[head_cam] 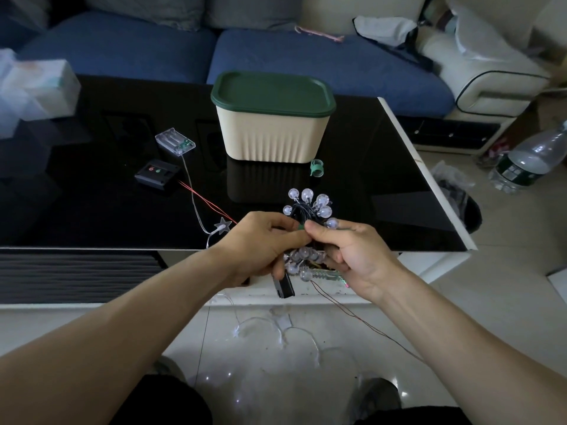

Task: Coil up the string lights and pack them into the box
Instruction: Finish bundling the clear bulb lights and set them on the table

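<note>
A coiled bundle of bulb string lights (pixel 308 207) with dark wire sits between both hands above the table's near edge. My left hand (pixel 264 240) grips the bundle's middle from the left. My right hand (pixel 346 256) pinches it from the right, where a green tie shows between the fingertips. More bulbs and a black battery case (pixel 285 285) hang below the hands. The cream box (pixel 271 136) with its dark green lid (pixel 271 92) on stands at the table's far middle.
On the black glass table (pixel 383 179) lie a clear battery holder (pixel 175 141), a black switch box (pixel 157 173) with red wires, a star light (pixel 223 225) and a green clip (pixel 317 168). Another clear light string (pixel 276 329) trails on the floor. A water bottle (pixel 527 157) stands right.
</note>
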{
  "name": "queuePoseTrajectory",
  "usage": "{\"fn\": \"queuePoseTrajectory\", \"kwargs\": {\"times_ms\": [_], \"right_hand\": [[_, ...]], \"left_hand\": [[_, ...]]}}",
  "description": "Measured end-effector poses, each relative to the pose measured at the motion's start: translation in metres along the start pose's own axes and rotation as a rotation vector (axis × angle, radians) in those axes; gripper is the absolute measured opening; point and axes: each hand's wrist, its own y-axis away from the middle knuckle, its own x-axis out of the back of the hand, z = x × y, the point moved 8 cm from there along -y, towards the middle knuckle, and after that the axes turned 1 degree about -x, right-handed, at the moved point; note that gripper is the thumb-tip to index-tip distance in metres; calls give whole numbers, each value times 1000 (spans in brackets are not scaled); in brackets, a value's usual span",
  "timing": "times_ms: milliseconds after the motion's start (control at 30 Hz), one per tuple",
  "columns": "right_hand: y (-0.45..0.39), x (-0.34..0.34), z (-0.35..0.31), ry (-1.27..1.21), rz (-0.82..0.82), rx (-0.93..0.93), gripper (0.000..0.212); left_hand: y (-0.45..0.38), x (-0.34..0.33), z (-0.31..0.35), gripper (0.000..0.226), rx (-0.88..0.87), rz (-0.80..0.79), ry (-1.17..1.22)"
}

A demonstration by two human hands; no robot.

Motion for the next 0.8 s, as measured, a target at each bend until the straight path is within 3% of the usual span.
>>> {"fn": "queuePoseTrajectory", "kwargs": {"times_ms": [100,300,533,800], "right_hand": [[2,5,7,46,88,-53,13],[5,-3,11,41,-60,-137,11],[8,6,-7,336,54,28,7],[10,7,-9,335,101,139,14]], "left_hand": [[4,-8,-6,22,34,-57,-101],[-3,-1,-16,19,8,37,-95],[-2,-5,-16,20,-21,80,-92],[7,-8,-9,24,-40,-133,-18]]}}
